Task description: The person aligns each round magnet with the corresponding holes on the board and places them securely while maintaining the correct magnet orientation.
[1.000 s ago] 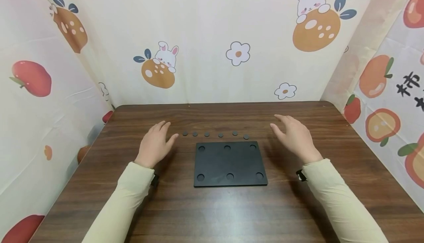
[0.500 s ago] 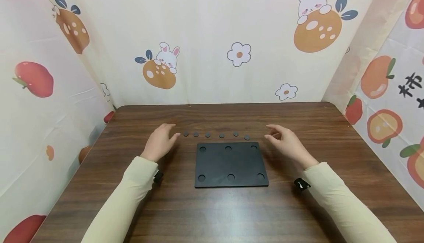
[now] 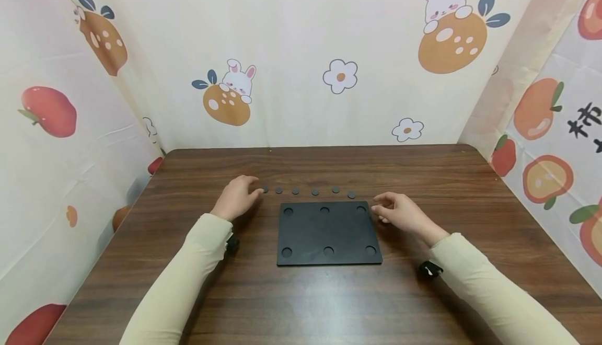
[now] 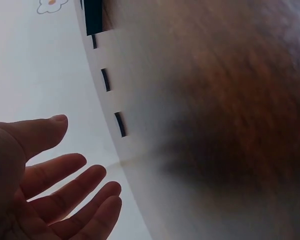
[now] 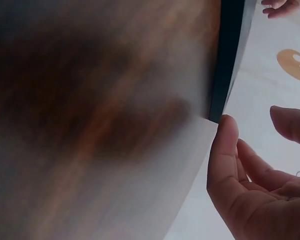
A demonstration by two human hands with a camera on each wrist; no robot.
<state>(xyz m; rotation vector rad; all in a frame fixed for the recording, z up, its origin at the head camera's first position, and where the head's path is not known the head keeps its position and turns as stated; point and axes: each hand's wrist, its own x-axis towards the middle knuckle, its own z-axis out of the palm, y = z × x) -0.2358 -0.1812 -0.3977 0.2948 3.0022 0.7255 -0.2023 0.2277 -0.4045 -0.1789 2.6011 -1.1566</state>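
Note:
A black rectangular board (image 3: 329, 232) with several round recesses lies flat on the wooden table. Beyond its far edge runs a loose row of small dark discs (image 3: 295, 191), which appear as short dark bars (image 4: 105, 80) in the left wrist view. My left hand (image 3: 236, 197) is at the row's left end, thumb and fingers apart, partly covering the leftmost disc (image 3: 265, 190); whether it touches that disc I cannot tell. Beside the board's far right corner is my right hand (image 3: 400, 212), its fingers loosely bent with nothing between them. Contact with the board is unclear.
The brown table (image 3: 301, 303) has rounded far corners. Printed curtains (image 3: 291, 47) with fruit and rabbits enclose it at the back and both sides. Dark straps (image 3: 430, 269) with cameras sit at the wrists.
My left hand has moved right to the leftmost disc. My right hand has come left and nearer to the board's corner, its fingers bending more. Board and discs stay in place.

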